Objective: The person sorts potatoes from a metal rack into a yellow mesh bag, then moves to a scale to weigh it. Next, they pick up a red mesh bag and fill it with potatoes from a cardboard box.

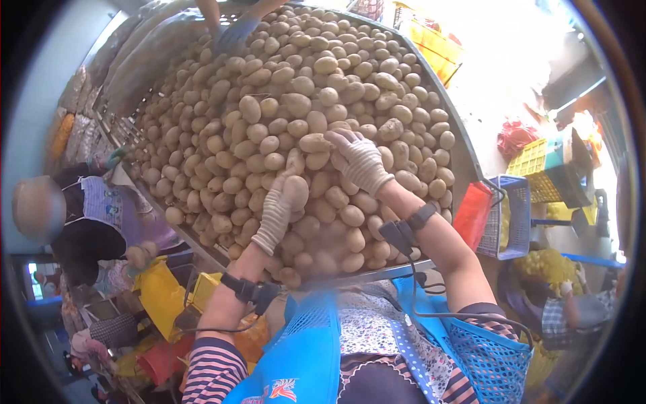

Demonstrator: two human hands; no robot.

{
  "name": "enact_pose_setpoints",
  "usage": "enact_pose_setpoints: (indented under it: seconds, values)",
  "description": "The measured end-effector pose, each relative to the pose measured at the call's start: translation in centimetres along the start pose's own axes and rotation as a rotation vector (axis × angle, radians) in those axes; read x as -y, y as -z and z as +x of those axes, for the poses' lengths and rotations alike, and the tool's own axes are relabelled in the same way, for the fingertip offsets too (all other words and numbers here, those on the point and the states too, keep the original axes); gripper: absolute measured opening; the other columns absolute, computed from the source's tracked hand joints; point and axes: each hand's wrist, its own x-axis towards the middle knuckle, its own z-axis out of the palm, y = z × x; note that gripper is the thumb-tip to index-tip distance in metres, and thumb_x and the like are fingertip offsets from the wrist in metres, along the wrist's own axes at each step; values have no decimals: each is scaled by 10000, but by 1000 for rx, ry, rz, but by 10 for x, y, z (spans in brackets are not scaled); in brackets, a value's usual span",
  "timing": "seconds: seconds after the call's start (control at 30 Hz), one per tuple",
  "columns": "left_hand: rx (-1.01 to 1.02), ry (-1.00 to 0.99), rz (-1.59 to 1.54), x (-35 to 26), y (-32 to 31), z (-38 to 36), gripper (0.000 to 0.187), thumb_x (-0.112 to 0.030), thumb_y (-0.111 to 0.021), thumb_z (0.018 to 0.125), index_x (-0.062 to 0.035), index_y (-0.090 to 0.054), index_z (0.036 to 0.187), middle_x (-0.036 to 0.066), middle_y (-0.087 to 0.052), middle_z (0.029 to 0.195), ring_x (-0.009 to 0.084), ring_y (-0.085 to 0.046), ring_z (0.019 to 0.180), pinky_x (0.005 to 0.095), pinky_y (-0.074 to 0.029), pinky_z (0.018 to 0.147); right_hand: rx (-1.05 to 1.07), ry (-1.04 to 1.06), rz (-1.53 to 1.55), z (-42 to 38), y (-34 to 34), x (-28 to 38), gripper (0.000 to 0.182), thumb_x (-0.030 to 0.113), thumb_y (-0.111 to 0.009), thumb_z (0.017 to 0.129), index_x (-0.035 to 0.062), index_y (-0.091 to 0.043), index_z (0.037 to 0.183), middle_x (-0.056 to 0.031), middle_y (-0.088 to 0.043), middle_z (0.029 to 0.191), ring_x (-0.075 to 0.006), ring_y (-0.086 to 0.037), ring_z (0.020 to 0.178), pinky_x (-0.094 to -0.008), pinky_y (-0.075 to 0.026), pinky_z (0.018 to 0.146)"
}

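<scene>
My left hand (274,214), in a striped knit glove, is closed around a large potato (295,192) just above the near part of the pile. My right hand (361,160), gloved the same way, rests on the heap with its fingers spread and reaching left. Its fingertips touch the end of a long potato (313,143); the thumb side is partly hidden. Around both hands lies a deep heap of potatoes (269,145) in a wide metal-edged bin (464,138).
Another person's gloved hand (237,32) reaches into the far end of the pile. A person in an apron (101,205) stands at the left edge. On the right are a red container (473,215), a blue-grey crate (515,225) and a yellow crate (528,159). Yellow bins (161,296) stand lower left.
</scene>
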Motion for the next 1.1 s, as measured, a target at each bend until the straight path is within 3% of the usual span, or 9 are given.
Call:
enact_pose_setpoints:
  seconds: [0.23,0.37,0.43,0.53,0.6,0.63,0.93,1.07,1.1]
  values:
    - [14,155,-971,-30,26,-26,575,-514,-444,928,-53,-462,1271,172,-606,1082,250,-648,815,364,-564,702,99,147,-81,40,-48,0,455,231,-634,734,160,-552,1176,-93,-601,1026,-327,-565,931,-423,-452,802]
    - [176,119,-1236,-25,42,-36,585,-494,-476,912,-33,-456,1271,171,-604,1088,289,-622,906,453,-527,817,18,-652,1468,34,-53,19,369,225,-656,771,99,-588,1110,-99,-621,952,-322,-585,918,-388,-456,860]
    - [274,126,-1355,-22,47,-44,577,-480,-497,903,-34,-459,1267,164,-603,1093,298,-609,947,482,-504,865,103,-357,936,26,-39,46,392,213,-669,764,89,-583,1126,-108,-618,960,-300,-589,927,-361,-464,856]
    - [-153,-228,153,-25,55,-84,522,-433,-560,866,-45,-489,1207,130,-601,1104,271,-590,999,437,-457,918,-261,248,307,-1,-76,115,454,229,-702,754,52,-558,1146,-163,-599,1011,-296,-592,946,-318,-483,829]
    - [-441,-422,1155,-19,61,-119,487,-402,-602,841,-52,-508,1166,108,-600,1112,253,-577,1033,407,-426,953,326,-750,1321,-37,-76,182,548,256,-704,755,48,-485,1212,-197,-570,1098,-343,-578,1000,-352,-476,852]
    - [-443,-430,1137,-1,72,-136,487,-402,-602,841,-52,-508,1166,108,-600,1112,253,-577,1033,407,-426,953,428,-456,933,-50,-89,194,585,254,-697,761,60,-444,1250,-209,-558,1120,-353,-578,1006,-368,-476,847]
    - [-665,178,2,166,254,-287,508,-461,-559,821,-111,-490,1182,88,-548,1128,223,-507,1065,448,-406,910,587,179,361,-69,-132,223,309,216,-617,829,137,-548,1119,-121,-572,1038,-298,-596,918,-363,-499,747]
    - [101,-157,-1171,209,339,-293,444,-447,-533,828,-128,-525,1136,91,-534,1094,197,-520,987,407,-430,854,488,40,84,-15,-104,185,272,138,-593,811,124,-560,1081,-115,-584,1017,-325,-573,978,-376,-483,811]
    - [-367,68,-1116,195,340,-286,446,-436,-542,828,-109,-529,1131,84,-541,1083,199,-525,984,418,-427,862,400,80,108,2,-77,184,275,157,-583,808,113,-552,1078,-122,-580,1034,-335,-563,981,-395,-477,818]
